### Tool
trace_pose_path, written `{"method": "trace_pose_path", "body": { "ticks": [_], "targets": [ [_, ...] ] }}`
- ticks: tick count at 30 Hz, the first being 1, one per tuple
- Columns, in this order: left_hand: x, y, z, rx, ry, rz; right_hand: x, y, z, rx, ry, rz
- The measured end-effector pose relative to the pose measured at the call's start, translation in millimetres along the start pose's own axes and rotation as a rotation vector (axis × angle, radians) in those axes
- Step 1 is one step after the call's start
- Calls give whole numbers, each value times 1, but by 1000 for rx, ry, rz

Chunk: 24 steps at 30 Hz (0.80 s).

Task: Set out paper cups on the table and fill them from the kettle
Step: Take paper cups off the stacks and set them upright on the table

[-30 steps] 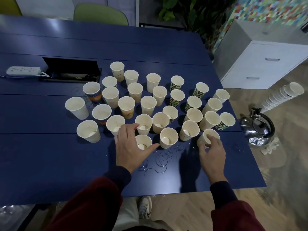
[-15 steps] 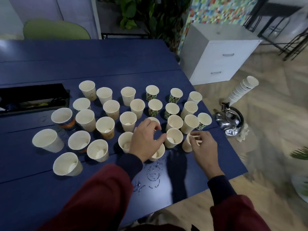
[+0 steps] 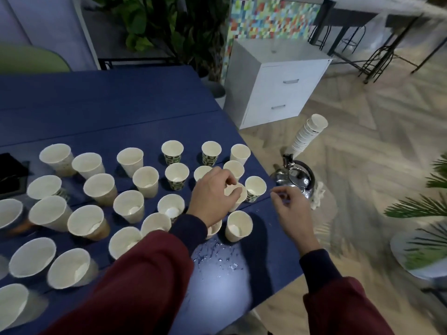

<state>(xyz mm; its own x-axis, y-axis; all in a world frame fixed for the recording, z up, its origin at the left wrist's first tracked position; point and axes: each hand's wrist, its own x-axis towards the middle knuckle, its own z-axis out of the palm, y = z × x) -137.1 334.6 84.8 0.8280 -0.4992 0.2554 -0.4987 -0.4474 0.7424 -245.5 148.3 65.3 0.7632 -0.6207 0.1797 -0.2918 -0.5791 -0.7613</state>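
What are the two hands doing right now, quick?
Left hand: holding a paper cup by its rim.
Right hand: closed, fingers curled, nothing visible in it.

Not seeing any readable text here tbh. A few cups [image 3: 172, 153] toward the far right edge of the tabletop [image 3: 96, 112] are showing a green-and-black print, but it's coming out too blurry for words, brands or numbers.
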Motion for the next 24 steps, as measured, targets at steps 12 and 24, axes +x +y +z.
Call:
{"method": "trace_pose_path", "body": {
  "ticks": [12, 24],
  "targets": [
    [120, 67, 162, -72, 17, -146, 176, 120, -70, 123, -95, 74],
    [222, 67, 257, -14, -94, -513, 319, 219, -78, -77, -291, 195]
  ]
}}
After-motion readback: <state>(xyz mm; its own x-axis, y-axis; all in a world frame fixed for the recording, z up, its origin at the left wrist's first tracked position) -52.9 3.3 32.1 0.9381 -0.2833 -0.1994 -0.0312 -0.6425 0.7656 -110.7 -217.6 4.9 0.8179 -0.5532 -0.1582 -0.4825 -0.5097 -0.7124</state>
